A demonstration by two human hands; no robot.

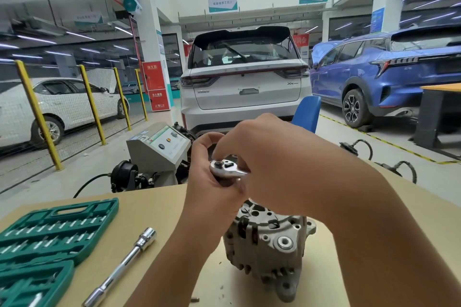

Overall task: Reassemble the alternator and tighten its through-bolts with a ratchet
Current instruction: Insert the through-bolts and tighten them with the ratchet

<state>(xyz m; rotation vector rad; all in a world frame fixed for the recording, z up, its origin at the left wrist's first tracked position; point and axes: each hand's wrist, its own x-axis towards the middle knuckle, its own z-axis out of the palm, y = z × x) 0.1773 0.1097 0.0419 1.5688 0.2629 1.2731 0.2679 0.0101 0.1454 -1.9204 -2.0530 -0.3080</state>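
Ratchet [225, 166]: chrome head raised above the alternator [268, 244], clear of it, held between both hands. Left hand [212, 177] curls round the head from below; right hand [262, 157] pinches it from above, fingertips bent onto the top. Alternator stands on the tan table [159, 209], near its far edge. Extension bar [119, 266] and green socket case [50, 232] lie left, with bare tabletop between them and the alternator. Forearms angle inward from the lower right

Left hand [212, 182], right hand [262, 157]: bare, ungloved; forearms bare, sleeveless in view.
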